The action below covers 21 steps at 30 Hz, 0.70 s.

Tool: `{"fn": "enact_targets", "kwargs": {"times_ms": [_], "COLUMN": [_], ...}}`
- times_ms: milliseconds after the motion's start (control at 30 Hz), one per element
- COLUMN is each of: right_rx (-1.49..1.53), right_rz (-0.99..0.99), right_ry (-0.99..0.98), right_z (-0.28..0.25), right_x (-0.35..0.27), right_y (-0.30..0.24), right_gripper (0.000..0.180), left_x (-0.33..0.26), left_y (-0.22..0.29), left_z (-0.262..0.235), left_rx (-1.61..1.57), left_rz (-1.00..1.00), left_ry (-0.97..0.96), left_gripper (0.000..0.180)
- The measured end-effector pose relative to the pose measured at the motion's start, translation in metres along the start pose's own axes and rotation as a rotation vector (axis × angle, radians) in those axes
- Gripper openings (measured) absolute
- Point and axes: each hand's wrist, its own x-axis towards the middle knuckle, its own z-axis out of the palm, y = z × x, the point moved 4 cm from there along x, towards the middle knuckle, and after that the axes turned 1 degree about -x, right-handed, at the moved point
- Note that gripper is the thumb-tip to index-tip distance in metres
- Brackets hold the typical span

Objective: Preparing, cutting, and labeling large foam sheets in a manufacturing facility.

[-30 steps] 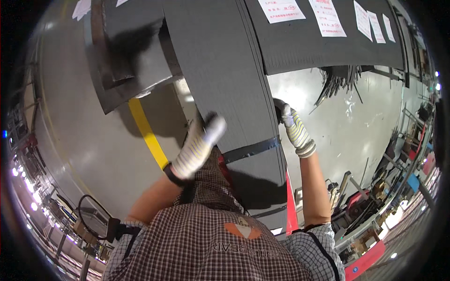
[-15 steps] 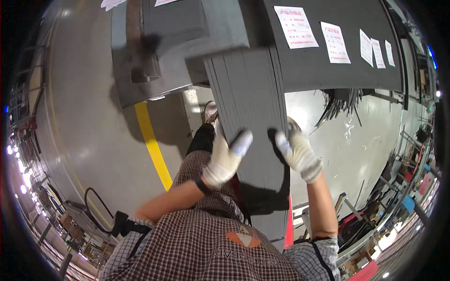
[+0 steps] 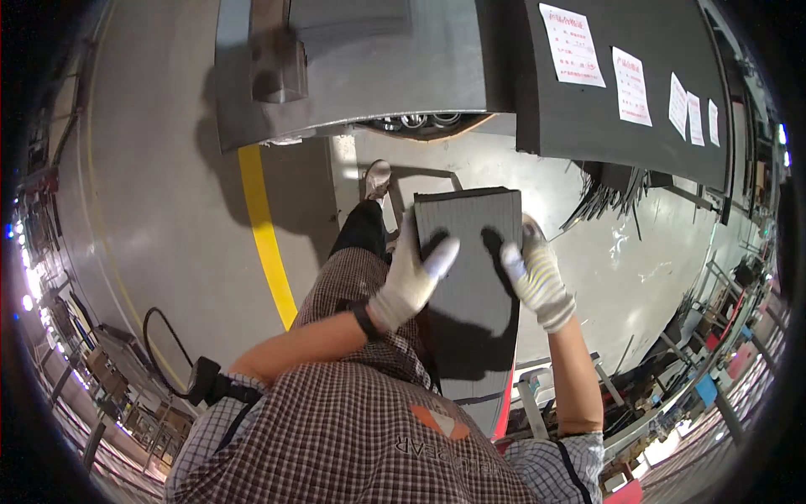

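Between my two gloved hands is a long stack of thin dark grey strips point(image 3: 474, 252), their edges showing as fine lines along the top. My left hand point(image 3: 416, 273), in a white glove, presses its left side with the thumb lying over the upper face. On the opposite side, my right hand point(image 3: 537, 281), also gloved, holds the edge with its thumb on top. The fingers of both hands are partly hidden behind the sides. The far end of the stack stands free of the tables, and its near end reaches down beside my apron.
Ahead on the left is a grey metal table point(image 3: 378, 76) bearing a rusty steel piece point(image 3: 281, 63). To the right stands a dark block point(image 3: 630, 151) with white paper labels point(image 3: 575, 46). Thin dark strips point(image 3: 609, 197) hang beneath it. A yellow line point(image 3: 264, 235) crosses the floor.
The stack's far end has come away from between the tables, toward me, leaving a gap there. Both hands have stayed at its sides, and the view has shifted somewhat.
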Motion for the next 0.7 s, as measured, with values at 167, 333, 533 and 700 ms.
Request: {"fn": "enact_targets", "kwargs": {"times_ms": [167,333,533,700], "right_rx": [-0.016,-0.513,-0.25,-0.338], "right_rz": [-0.128,-0.171,-0.457,-0.449], "right_ry": [-0.061,-0.046,-0.439,-0.651], "right_z": [-0.003,-0.016,-0.037,-0.061], "right_x": [-0.006,-0.005,-0.054,-0.047], "right_y": [-0.014,-0.02,-0.14,-0.162], "right_gripper": [0.066,0.058,0.043,0.047], "left_x": [-0.015,-0.011,-0.051,-0.092], "left_y": [-0.032,-0.02,0.083,0.1], "left_z": [0.003,0.005,-0.019,-0.066], "left_rx": [-0.68,-0.327,0.206,0.385], "left_rz": [-0.299,-0.229,-0.076,-0.242], "left_ry": [0.066,0.06,-0.387,-0.486], "left_gripper": [0.063,0.069,0.036,0.006]}}
